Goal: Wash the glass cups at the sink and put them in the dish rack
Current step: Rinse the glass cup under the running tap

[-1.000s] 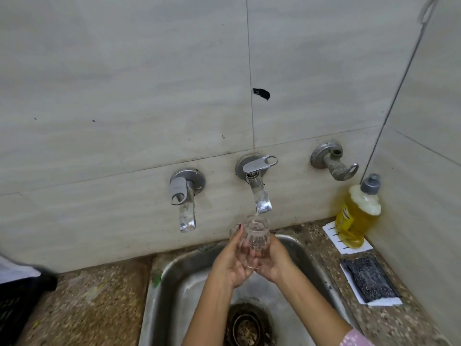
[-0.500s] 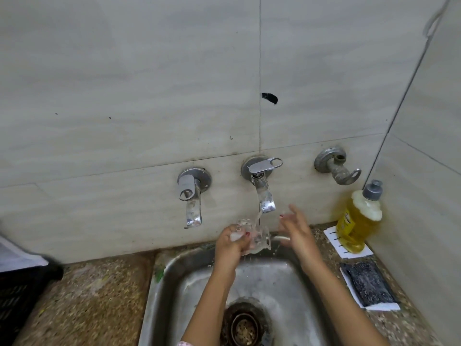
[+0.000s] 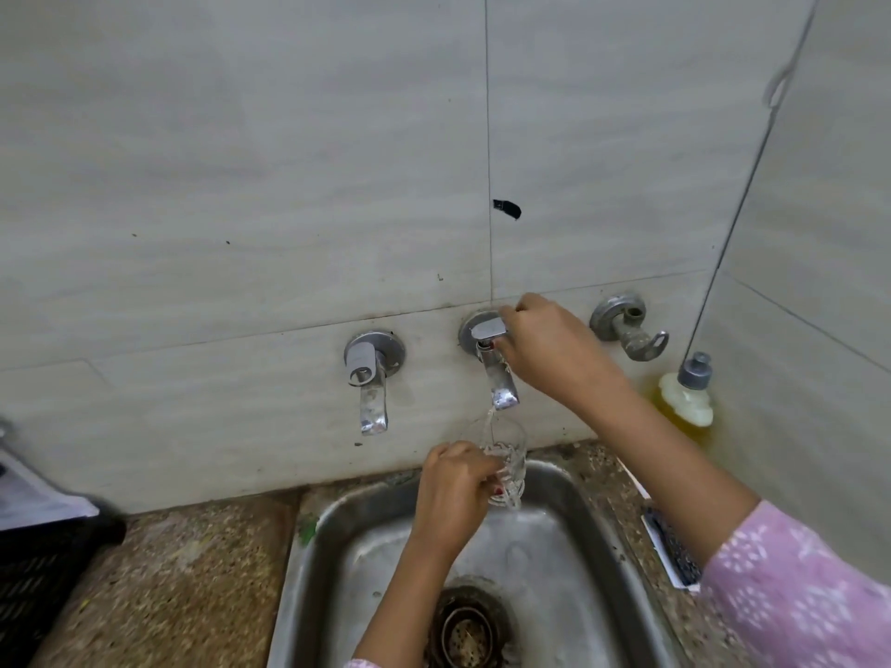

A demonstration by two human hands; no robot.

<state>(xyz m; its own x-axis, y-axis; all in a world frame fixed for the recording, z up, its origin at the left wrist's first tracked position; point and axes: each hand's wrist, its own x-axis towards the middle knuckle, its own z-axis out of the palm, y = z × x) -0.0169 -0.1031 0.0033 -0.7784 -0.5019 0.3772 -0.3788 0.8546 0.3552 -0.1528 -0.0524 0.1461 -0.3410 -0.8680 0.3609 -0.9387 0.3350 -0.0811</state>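
A pale tiled wall (image 3: 241, 161) fills most of the head view, with a speckled stone desk (image 3: 183, 585) below it and a steel sink (image 3: 308, 561) set into the desk. At the far left edge sits a black slatted crate (image 3: 43, 571) (probably the dish rack, though too little shows to be sure). A yellow dish soap bottle (image 3: 687, 397) stands in the right corner, partly behind the right forearm.

The right hand (image 3: 549, 349) reaches up to the wall, fingers curled over the lever (image 3: 487, 326) of the middle tap (image 3: 501, 383), gripping it. The left hand (image 3: 453, 489) wraps round a clear glass cup (image 3: 506, 455) over the back of the basin, directly under the spout, where a thin stream of water runs into it.

The cup's long axis is near vertical, mouth up, so it lies straight below the right hand. The crate lies left of the cup, on the side of the hand that holds it. The rinse looks nearly finished; carrying the cup over would fall to the left hand alone.
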